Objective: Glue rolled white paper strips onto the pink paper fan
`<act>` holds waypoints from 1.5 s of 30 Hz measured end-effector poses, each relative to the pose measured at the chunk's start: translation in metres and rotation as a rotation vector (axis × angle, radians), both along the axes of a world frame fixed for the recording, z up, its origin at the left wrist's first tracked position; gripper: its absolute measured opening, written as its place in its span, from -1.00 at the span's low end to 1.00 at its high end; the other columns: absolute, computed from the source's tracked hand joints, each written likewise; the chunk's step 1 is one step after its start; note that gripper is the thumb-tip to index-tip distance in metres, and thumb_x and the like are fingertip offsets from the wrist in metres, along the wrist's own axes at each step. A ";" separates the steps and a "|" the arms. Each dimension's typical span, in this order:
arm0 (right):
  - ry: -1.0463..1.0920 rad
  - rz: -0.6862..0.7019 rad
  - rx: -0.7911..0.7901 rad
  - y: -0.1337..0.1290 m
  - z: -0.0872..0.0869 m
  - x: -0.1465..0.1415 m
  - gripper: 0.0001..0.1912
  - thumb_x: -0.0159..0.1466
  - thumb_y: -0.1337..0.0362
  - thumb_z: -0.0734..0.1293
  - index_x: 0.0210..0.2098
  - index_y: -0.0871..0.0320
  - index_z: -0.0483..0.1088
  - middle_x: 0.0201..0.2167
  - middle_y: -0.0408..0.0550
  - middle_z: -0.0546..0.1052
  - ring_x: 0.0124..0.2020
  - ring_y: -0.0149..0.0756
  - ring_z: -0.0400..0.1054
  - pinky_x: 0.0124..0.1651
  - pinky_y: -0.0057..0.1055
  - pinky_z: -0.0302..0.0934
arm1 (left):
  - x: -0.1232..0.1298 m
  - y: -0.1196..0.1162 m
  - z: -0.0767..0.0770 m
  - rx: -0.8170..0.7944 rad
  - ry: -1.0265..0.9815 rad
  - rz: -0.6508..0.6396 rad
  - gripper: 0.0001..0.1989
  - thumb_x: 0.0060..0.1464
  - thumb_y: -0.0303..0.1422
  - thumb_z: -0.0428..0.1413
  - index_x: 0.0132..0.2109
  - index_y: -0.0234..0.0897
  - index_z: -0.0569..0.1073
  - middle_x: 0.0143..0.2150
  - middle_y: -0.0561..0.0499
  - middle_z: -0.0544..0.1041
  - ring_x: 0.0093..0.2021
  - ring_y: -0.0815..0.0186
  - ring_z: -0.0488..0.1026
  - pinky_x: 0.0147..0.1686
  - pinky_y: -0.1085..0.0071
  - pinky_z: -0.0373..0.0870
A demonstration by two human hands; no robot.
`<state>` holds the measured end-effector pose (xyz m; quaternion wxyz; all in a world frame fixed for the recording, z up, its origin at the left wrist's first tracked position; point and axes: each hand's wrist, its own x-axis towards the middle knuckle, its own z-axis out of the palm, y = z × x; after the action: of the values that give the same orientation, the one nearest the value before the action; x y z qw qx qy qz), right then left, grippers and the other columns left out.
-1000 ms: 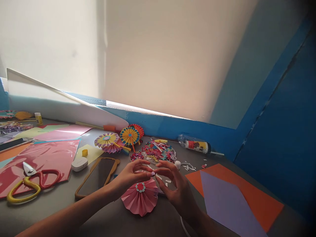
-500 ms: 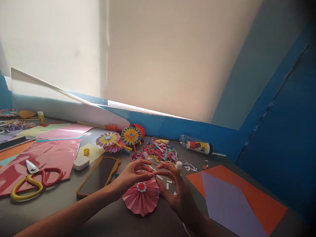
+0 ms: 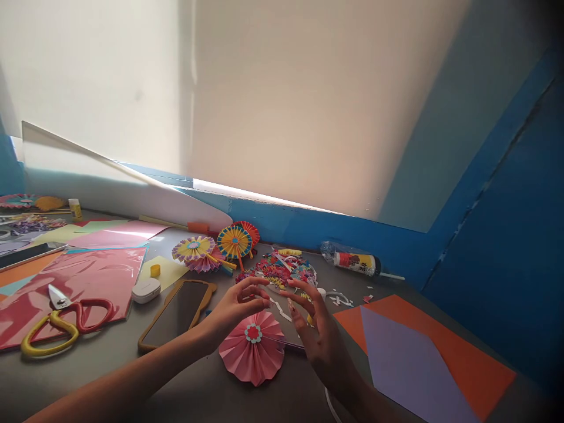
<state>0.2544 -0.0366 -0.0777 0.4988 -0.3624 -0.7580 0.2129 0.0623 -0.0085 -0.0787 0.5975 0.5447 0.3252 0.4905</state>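
My left hand (image 3: 247, 302) hovers above the table with its fingers curved and apart, and nothing shows in it. My right hand (image 3: 315, 329) faces it, index finger and thumb spread. A glue stick (image 3: 311, 320) with a yellow body is partly hidden behind the right fingers and seems held against the palm; its white end pokes out above. Just below both hands lies a round pink pleated paper rosette (image 3: 251, 358), with a red and pale-blue flower piece (image 3: 253, 333) at its centre. A white paper strip (image 3: 281, 308) lies behind the fingertips.
Several paper fans (image 3: 234, 242) and a heap of colourful scraps (image 3: 286, 267) lie at the back. Left are a phone (image 3: 176, 314), a white case (image 3: 146, 290), a yellow cap (image 3: 155, 270) and scissors (image 3: 61, 320). Right are a glue bottle (image 3: 355, 262), purple paper (image 3: 409, 358) and orange paper (image 3: 484, 367).
My fingertips, which met above the rosette, have drawn apart. The right hand has shifted slightly to the right, and the glue stick's white end has tilted. The rosette lies in the same place.
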 end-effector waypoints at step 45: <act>-0.084 0.035 -0.045 0.002 0.006 0.001 -0.75 0.36 0.24 0.18 -0.11 0.04 0.48 -0.15 -0.04 0.39 -0.11 -0.26 0.35 -0.05 -0.37 0.26 | 0.005 -0.003 -0.007 0.215 0.192 -0.127 -0.68 0.14 -0.17 0.12 -0.22 -0.40 0.52 -0.31 -0.06 0.53 -0.24 0.26 0.47 -0.19 0.36 0.39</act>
<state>0.2556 -0.0344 -0.0713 0.4544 -0.3689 -0.7795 0.2230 0.0677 -0.0115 -0.0860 0.5317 0.6694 0.2913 0.4293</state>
